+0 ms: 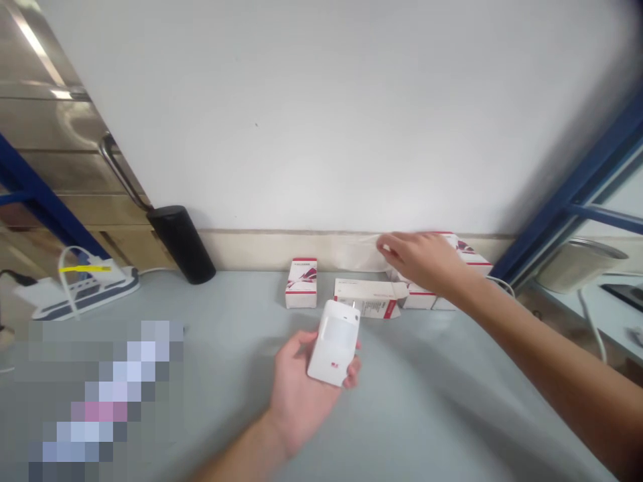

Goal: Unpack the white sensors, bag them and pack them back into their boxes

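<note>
My left hand [304,395] is palm up, its fingers wrapped round a white motion sensor [335,345] with a pale window and a small red mark. Raised over the back of the table, my right hand [419,258] pinches what looks like a clear plastic bag [359,253], blurred against the wall. Just beyond the sensor, a white and red carton [366,292] lies on its side with an end flap open to the right. A small white, red and purple box [301,284] stands left of it. Several similar boxes [465,251] are partly hidden behind my right hand and wrist.
A black cylinder [181,244] stands against the wall at left. Farther left lies a white power strip [90,294] with cables. Blue frame posts [577,174] rise at both sides. At right is a metal container [577,266]. The grey table's lower left is pixelated.
</note>
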`<state>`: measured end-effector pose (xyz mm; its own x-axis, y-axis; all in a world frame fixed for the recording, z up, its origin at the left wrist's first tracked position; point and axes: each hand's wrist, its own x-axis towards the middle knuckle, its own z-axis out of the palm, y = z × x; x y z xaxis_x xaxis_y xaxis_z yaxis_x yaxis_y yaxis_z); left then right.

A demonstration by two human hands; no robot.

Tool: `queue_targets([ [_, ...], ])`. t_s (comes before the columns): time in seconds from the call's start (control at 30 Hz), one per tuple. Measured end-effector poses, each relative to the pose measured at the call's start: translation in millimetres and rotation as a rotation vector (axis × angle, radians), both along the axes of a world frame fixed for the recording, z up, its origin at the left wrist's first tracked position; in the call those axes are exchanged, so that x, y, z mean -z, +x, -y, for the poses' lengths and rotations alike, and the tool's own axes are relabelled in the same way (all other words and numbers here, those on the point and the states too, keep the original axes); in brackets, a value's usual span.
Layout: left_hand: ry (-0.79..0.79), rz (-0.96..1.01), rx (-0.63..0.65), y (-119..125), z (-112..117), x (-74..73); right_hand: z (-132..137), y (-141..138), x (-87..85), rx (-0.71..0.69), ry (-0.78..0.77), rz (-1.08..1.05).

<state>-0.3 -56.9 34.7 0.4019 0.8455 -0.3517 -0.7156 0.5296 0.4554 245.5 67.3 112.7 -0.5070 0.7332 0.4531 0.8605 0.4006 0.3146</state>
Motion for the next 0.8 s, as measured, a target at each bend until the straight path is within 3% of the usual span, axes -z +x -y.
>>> queue_targets([
  [0.13, -0.004, -0.002, 0.054, 5, 5, 2.9, 44, 40, 37.7, -0.171, 0.302, -0.127],
  [0.27, -0.016, -0.005, 0.072, 6, 8, 4.9, 59, 52, 64.2, -0.193, 0.369, -0.185],
  [0.57, 0.027, 0.079, 0.15, 7, 7, 7.9, 62, 50, 80.5, -0.17, 0.336, -0.266],
  [0.8, -0.016, 0.036, 0.163, 10, 9, 8.9, 64, 46, 82.3, -0.178, 0.308, -0.397],
])
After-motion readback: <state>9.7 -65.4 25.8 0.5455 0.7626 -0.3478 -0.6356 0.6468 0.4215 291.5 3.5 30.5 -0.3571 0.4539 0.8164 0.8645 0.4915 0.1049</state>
